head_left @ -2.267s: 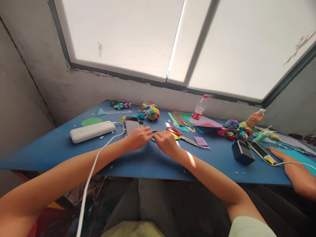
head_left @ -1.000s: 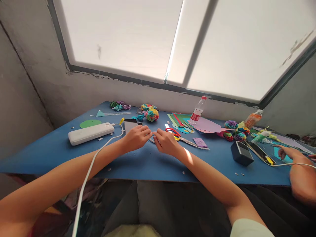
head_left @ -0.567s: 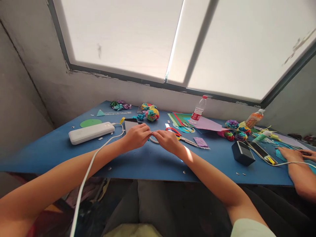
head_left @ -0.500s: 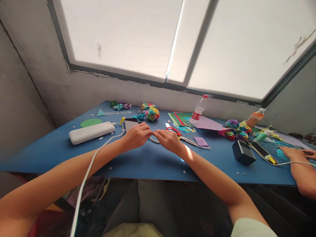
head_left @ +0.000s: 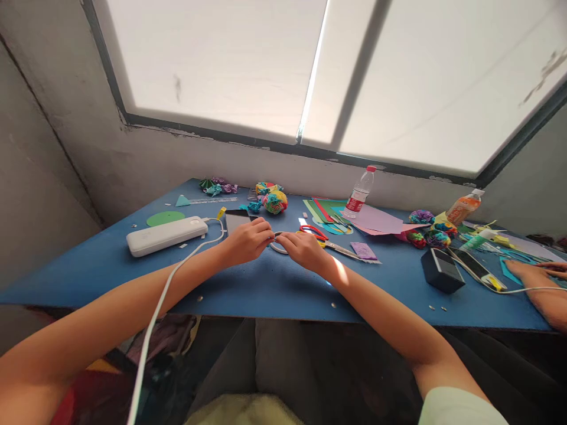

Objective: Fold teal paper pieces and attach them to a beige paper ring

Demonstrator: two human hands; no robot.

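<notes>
Above the blue table [head_left: 266, 301], my left hand [head_left: 248, 239] is closed, its fingertips pinching something too small to make out. My right hand [head_left: 305, 249] is closed too, its fingertips close to those of the left at the same small spot. A white ring-shaped item [head_left: 279, 249] lies just behind the fingertips. Behind my left hand is a dark phone [head_left: 237, 218]. Scissors with red handles [head_left: 315, 231] lie beyond my right hand, near a small purple packet [head_left: 364, 251].
A white power bank [head_left: 166, 236] with a cable lies at left. Paper flower balls [head_left: 275, 202], coloured sheets [head_left: 376, 218] and a red-capped bottle [head_left: 359, 192] stand behind. At right are a black box [head_left: 443, 270] and another person's hands [head_left: 527, 274].
The view has shifted slightly. My hands stay together in nearly the same pose. The other person's hands at right have moved a little farther right in view.
</notes>
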